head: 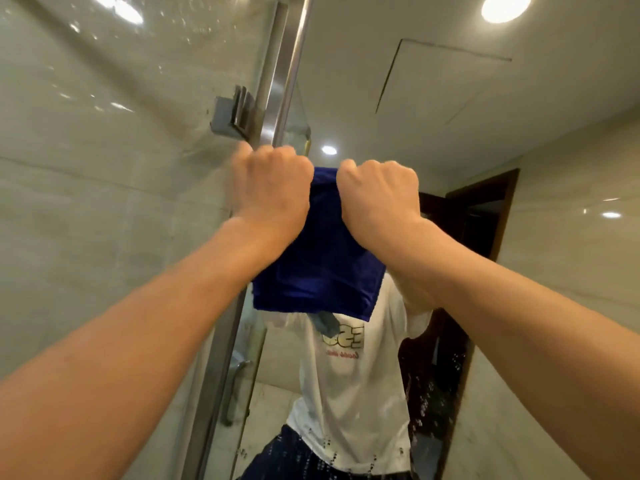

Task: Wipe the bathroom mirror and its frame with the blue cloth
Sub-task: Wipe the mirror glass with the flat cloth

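Tiled bathroom, mirror [433, 109] filling frame right — left hand [272, 188] and right hand [381, 195] fisted on cloth [322, 268] top edge at centre — soft, light, floppy, best gripped bunched.

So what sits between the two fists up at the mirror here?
In the head view, only the top edge of the blue cloth spans the gap between the left hand and right hand; both grip it, and it hangs below.

A steel frame post [289, 74] and hinge bracket [230, 116] crowd the left; the mirror [450, 116] seems open rightward.
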